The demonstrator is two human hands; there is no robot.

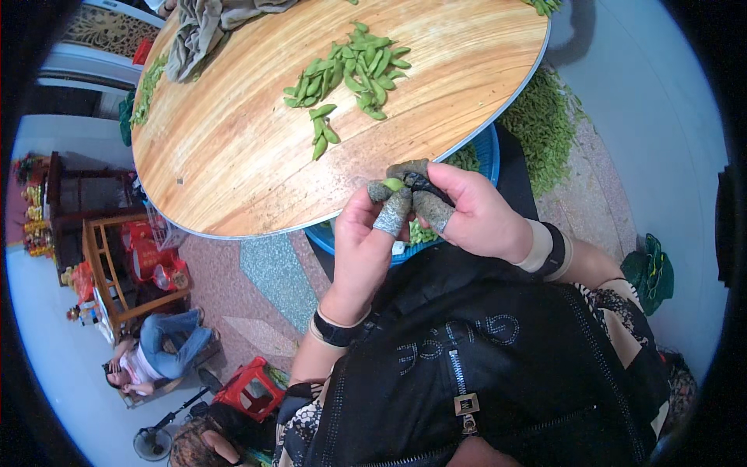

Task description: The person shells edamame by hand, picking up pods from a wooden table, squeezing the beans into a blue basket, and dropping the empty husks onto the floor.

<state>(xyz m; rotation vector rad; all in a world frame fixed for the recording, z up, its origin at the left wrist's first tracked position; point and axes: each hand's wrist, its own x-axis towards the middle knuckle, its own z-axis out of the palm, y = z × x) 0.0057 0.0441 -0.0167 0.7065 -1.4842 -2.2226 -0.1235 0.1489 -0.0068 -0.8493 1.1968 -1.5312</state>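
A green soybean pod (394,184) is pinched between the fingertips of both hands, just off the near edge of the round wooden table (226,163). My left hand (367,226) has its thumb and index finger closed on the pod. Fingers of my right hand (478,210) close in from the other side; they hide part of it. Dark, worn coverings wrap several fingertips. Beyond the hands, a loose pile of pods (350,70) lies on the tabletop, with a few more pods (323,131) nearer me. Beneath the hands, a blue basket (492,152) shows partly, with pale green beans (421,233) inside.
A grey cloth (196,35) lies at the table's far left. On the floor at right is a large heap of pods (541,128). At lower left are a red plastic stool (253,387), a fan (152,443) and a reclining person (167,346). Another person (198,445) is close by.
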